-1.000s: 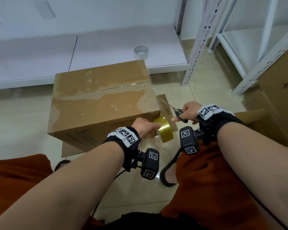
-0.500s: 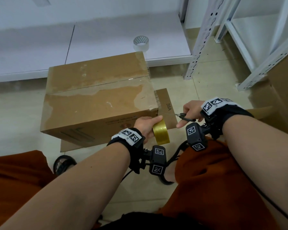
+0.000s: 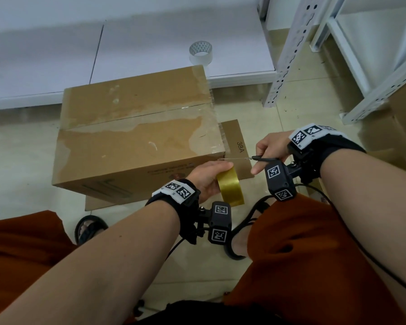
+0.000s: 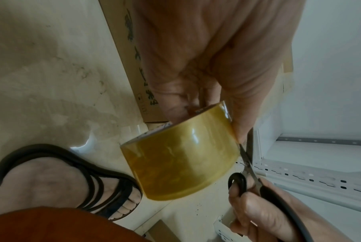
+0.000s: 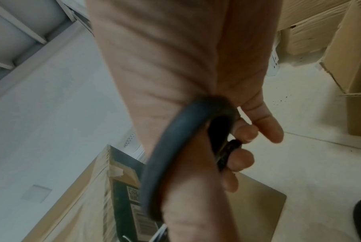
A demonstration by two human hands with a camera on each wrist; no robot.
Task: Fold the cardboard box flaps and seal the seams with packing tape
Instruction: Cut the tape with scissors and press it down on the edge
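A closed cardboard box stands on the floor, its top seam and right edge covered with clear tape. At the box's near right corner my left hand grips a yellowish tape roll, also seen close in the left wrist view. My right hand holds black-handled scissors, fingers through the loops. The closed blades point left at the box corner, just above the roll. In the left wrist view the blades pass right beside the roll.
A flat cardboard sheet marked 38A lies under and right of the box. A second clear tape roll sits on the white platform behind. White metal shelving posts stand at right, more cartons far right. My sandalled feet are near.
The scissor blades have swung level and moved in toward the box corner above the roll. My left hand with the roll has shifted slightly right along the box's front edge.
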